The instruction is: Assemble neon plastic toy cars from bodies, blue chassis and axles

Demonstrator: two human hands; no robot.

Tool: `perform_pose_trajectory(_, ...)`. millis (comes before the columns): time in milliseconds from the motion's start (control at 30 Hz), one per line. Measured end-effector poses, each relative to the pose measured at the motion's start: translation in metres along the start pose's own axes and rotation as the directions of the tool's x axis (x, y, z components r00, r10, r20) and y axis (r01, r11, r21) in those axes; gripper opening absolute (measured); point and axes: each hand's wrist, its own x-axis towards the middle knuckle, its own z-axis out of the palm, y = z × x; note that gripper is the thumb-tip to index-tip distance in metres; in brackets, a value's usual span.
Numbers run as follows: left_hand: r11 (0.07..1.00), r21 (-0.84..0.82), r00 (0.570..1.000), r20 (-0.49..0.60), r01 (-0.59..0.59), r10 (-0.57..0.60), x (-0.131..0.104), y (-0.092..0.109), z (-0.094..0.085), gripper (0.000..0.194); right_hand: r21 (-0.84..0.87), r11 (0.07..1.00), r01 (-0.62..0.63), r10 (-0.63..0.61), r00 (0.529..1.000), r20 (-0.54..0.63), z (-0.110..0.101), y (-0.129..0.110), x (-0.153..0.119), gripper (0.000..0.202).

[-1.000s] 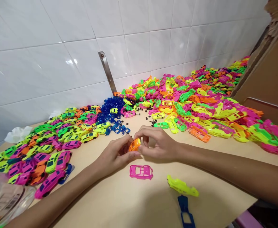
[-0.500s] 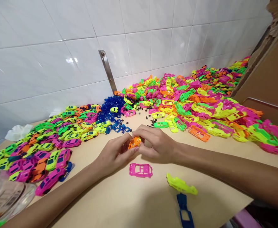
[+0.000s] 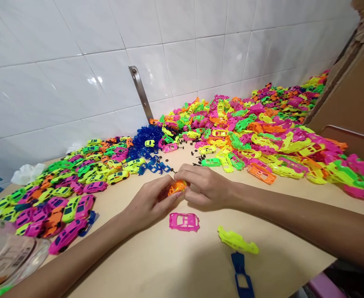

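Note:
Between both hands, above the middle of the table, is an orange toy car body. My left hand is closed around its left side, thumb along the lower edge. My right hand grips its right end with curled fingers, which cover part of it. Just below the hands a pink car shell lies on the table. Farther right and nearer to me are a yellow car shell and a dark blue chassis piece.
Rows of assembled toy cars cover the left side. Blue chassis parts are heaped near a metal bracket. A large pile of coloured shells fills the right, beside a cardboard box. A clear plastic container stands front left.
Both hands stay at the same spot on the orange car body. My right fingers have shifted slightly over it, and the car body has tilted a little.

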Motion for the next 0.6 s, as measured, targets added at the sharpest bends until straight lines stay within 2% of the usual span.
perform_pose_trajectory(200,0.994,-0.106,0.996,0.090,0.028,-0.018,-0.001,-0.005,-0.001,0.026,-0.015,0.999,0.037,-0.036,0.997,0.070,-0.005,0.003,-0.001,0.026)
perform_pose_trajectory(267,0.994,-0.105,0.996,0.090,0.028,-0.019,0.000,-0.005,-0.001,0.027,-0.019,0.999,0.043,-0.041,0.996,0.082,-0.006,0.004,-0.002,0.026)
perform_pose_trajectory(467,0.997,-0.049,0.998,0.020,0.061,-0.060,-0.001,-0.005,0.000,0.029,0.029,0.986,-0.161,0.162,0.987,-0.019,-0.003,0.000,-0.002,0.024)
perform_pose_trajectory(600,0.996,-0.067,0.998,0.022,0.066,-0.064,-0.002,-0.006,0.000,0.030,-0.053,0.989,-0.137,0.135,0.990,-0.048,0.001,-0.007,-0.002,0.023)
